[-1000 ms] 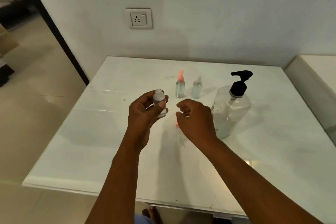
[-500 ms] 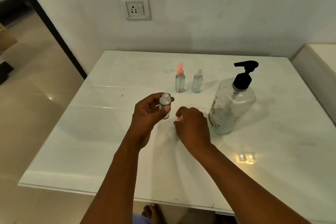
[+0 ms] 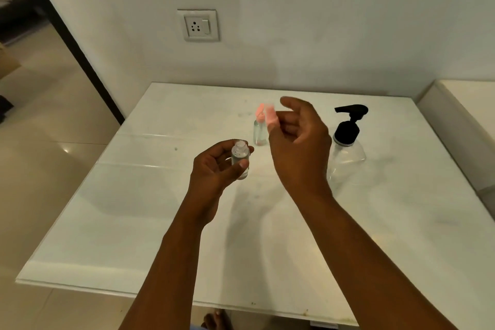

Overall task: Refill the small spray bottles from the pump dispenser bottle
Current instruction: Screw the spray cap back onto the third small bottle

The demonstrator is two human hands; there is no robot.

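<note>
My left hand (image 3: 217, 169) grips a small clear spray bottle (image 3: 240, 159) with its neck uncovered, held upright above the white table (image 3: 150, 222). My right hand (image 3: 300, 147) is raised to the right of it and pinches a pink spray cap (image 3: 270, 114) between thumb and fingers. Behind the cap stands a second small bottle with a pink top (image 3: 259, 128). The large clear pump dispenser bottle (image 3: 348, 153) with a black pump head stands on the table, just right of my right hand. A third small bottle seen earlier is hidden behind my right hand.
A wall with a socket plate (image 3: 198, 25) rises behind the table. A white ledge (image 3: 460, 126) borders the table on the right. Tiled floor and a dark door frame (image 3: 67, 35) lie to the left. A foot (image 3: 214, 320) shows under the table's near edge.
My right hand has risen from the tabletop with the pink cap pinched in its fingers and now covers the third small bottle. My left hand keeps the uncapped bottle in about the same place.
</note>
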